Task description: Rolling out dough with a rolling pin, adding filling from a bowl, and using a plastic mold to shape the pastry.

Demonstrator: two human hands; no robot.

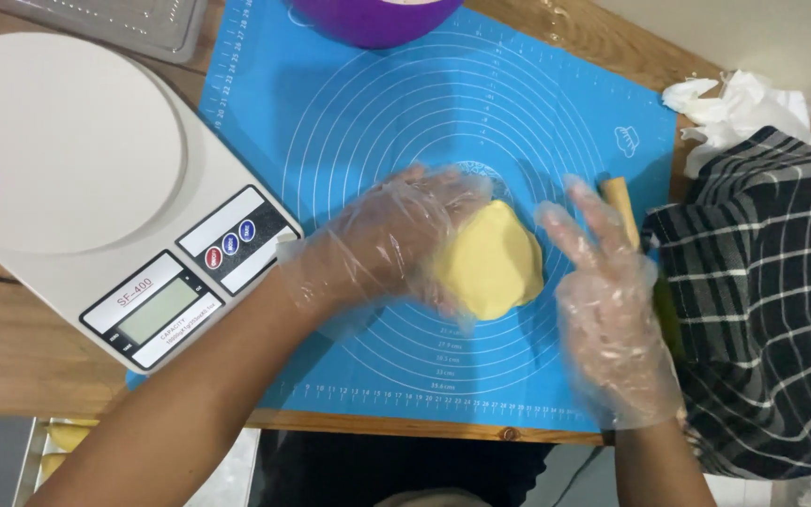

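A flattened disc of pale yellow dough (492,263) sits tilted over the middle of a blue silicone baking mat (368,113) printed with white circles. My left hand (391,239), in a clear plastic glove, grips the dough's left edge. To the right of the dough, my right hand (607,310), also gloved, hovers with fingers spread, apart from the dough. A wooden rolling pin (619,202) lies on the mat just behind my right hand, mostly hidden.
A white digital kitchen scale (77,169) stands at the left on the wooden table (11,347). A purple bowl (368,19) sits at the mat's far edge. A black-and-white checked cloth (762,300) and crumpled white plastic (734,103) lie at the right.
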